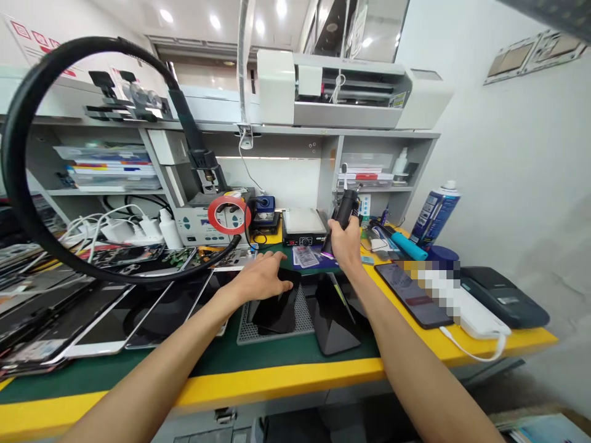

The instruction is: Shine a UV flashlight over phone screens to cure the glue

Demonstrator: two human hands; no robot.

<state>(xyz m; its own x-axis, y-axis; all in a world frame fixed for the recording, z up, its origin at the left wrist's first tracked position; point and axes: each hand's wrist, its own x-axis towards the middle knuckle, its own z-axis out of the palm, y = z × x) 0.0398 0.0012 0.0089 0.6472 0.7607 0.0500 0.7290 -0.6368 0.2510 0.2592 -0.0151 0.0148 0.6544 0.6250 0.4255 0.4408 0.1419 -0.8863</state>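
My left hand (264, 277) reaches over a black phone-like glass panel (276, 311), with its thumb and fingers apart; the thumb lies over the panel's upper part. That panel rests on a grey perforated mat (302, 311). In my right hand (346, 243) is a black cylindrical hand tool (344, 212), tilted, with a purple glow at its lower end. My fingers are wrapped round it, above the back of the mat. Nearer me, right of the mat's middle, lies a second dark glass panel (335, 320). Its exact kind is unclear.
Several tablets (154, 314) and loose parts cover the bench's left. A thick black hose (13, 154) arches there, near a red tape roll (229, 215). At right are a phone (413, 295), a white power bank (466, 307) and a blue spray can (435, 212).
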